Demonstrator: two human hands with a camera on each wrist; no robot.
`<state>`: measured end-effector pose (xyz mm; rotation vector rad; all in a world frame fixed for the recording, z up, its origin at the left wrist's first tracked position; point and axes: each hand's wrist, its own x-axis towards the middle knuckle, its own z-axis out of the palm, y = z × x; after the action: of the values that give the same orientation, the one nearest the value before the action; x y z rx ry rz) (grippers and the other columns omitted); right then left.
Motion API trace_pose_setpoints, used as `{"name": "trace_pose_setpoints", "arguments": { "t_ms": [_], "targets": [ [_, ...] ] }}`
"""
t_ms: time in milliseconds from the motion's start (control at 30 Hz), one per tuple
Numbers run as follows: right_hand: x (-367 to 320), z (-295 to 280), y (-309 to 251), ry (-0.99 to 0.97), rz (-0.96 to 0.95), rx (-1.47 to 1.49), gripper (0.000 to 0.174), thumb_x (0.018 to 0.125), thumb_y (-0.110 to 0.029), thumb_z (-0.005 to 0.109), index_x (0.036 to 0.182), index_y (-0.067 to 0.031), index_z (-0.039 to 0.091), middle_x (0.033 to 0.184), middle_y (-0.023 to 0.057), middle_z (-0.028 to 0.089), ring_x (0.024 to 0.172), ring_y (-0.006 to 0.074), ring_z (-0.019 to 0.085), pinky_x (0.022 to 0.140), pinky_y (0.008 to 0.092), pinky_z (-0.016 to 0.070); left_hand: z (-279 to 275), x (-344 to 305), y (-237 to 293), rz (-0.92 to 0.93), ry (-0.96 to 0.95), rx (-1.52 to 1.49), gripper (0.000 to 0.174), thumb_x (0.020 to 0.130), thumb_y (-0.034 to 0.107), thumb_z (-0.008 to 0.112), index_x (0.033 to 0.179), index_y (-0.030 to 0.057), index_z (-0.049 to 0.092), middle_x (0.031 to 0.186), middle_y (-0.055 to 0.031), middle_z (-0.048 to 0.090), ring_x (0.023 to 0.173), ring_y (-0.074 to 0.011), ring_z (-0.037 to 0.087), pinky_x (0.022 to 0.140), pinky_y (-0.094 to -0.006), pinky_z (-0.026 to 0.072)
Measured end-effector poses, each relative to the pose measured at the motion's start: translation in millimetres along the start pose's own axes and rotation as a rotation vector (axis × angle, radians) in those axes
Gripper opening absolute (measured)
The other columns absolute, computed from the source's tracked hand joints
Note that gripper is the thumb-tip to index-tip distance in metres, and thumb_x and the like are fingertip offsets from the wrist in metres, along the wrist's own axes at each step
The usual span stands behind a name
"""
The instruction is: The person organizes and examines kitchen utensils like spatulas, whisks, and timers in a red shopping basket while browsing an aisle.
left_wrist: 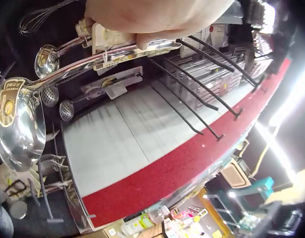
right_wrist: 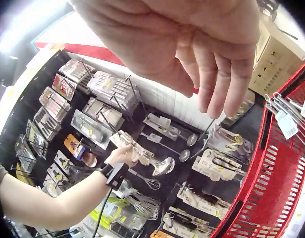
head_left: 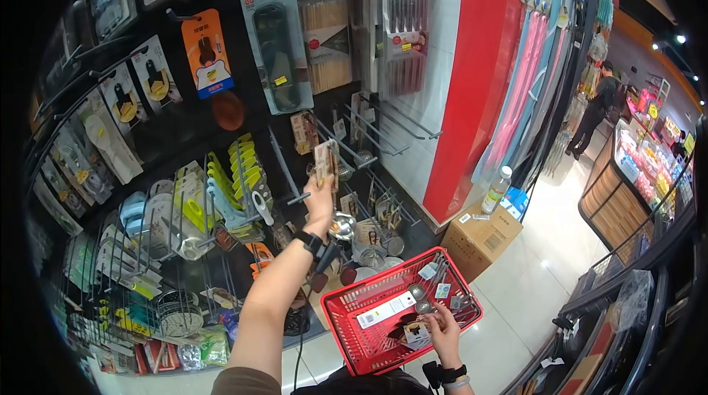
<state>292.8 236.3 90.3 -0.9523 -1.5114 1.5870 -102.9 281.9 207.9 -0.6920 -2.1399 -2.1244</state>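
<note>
My left hand point(head_left: 320, 199) grips a metal ladle by its handle and card in front of the hanging rack. The shiny ladle point(left_wrist: 20, 124) has a round bowl with a gold-and-black sticker, and its handle runs up beneath the fingers. Behind it in the left wrist view hang a smaller ladle point(left_wrist: 47, 61) and a slotted spoon point(left_wrist: 67, 111). My right hand point(head_left: 445, 336) hovers at the near side of the red basket point(head_left: 383, 272), its fingers loosely bent and nothing in them. Inside the basket lie a white packaged item point(head_left: 385, 311) and several metal utensils with tags.
Bare metal hooks point(head_left: 402, 118) jut from the wall by the left hand. A carton point(head_left: 483, 236) with a bottle point(head_left: 498, 188) on it stands beyond the basket. Packaged spatulas and whisks fill the left racks. In the aisle at right stands a person point(head_left: 599, 111).
</note>
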Motion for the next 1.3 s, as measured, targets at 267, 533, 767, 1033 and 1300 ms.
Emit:
{"name": "trace_pose_setpoints", "arguments": {
  "t_ms": [267,533,767,1033,1300],
  "targets": [
    [-18,-25,13,0.14,0.071,-0.152,0.03,0.088,-0.002,0.054,0.118,0.0011,0.052,0.088,0.0099,0.066,0.082,0.0137,0.064,0.071,0.0247,0.0503,15,81,-34,0.102,0.145,0.154,0.026,0.08,0.021,0.064,0.093,-0.0012,0.06,0.084,-0.0231,0.064,0.084,-0.0376,0.063,0.07,-0.0405,0.0467],
    [-29,-48,29,0.177,0.096,-0.251,0.031,0.09,-0.005,0.053,0.12,-0.0016,0.052,0.092,0.0066,0.064,0.086,0.0131,0.063,0.073,0.025,0.0505,18,121,-47,0.053,0.209,0.35,0.035,0.085,0.032,0.058,0.097,-0.0001,0.063,0.087,-0.0194,0.066,0.084,-0.0327,0.065,0.073,-0.0403,0.0473],
    [-24,-56,62,0.142,0.221,-0.325,0.024,0.085,-0.006,0.059,0.108,-0.0008,0.06,0.086,0.0099,0.067,0.079,0.0143,0.064,0.071,0.0269,0.0508,4,86,-32,0.127,0.042,0.263,0.045,0.085,0.022,0.056,0.122,-0.002,0.048,0.11,-0.0235,0.06,0.103,-0.037,0.057,0.088,-0.0396,0.042],
    [14,-65,103,-0.019,0.255,-0.589,0.026,0.082,-0.015,0.063,0.103,-0.0004,0.062,0.089,0.0166,0.067,0.082,0.0249,0.066,0.073,0.0327,0.0514,-51,-58,-5,0.316,-0.653,0.262,0.023,0.086,0.011,0.056,0.107,0.0005,0.057,0.107,-0.0102,0.061,0.101,-0.0191,0.057,0.088,-0.0292,0.0426],
    [57,-43,122,-0.211,0.256,-0.778,0.027,0.08,-0.019,0.061,0.099,-0.001,0.064,0.091,0.0187,0.066,0.086,0.0297,0.065,0.076,0.036,0.0509,-141,-187,-26,0.015,-1.313,0.429,0.028,0.085,0.016,0.06,0.108,0.0012,0.06,0.098,-0.0174,0.064,0.086,-0.0313,0.063,0.074,-0.0345,0.0497]
  ]
}}
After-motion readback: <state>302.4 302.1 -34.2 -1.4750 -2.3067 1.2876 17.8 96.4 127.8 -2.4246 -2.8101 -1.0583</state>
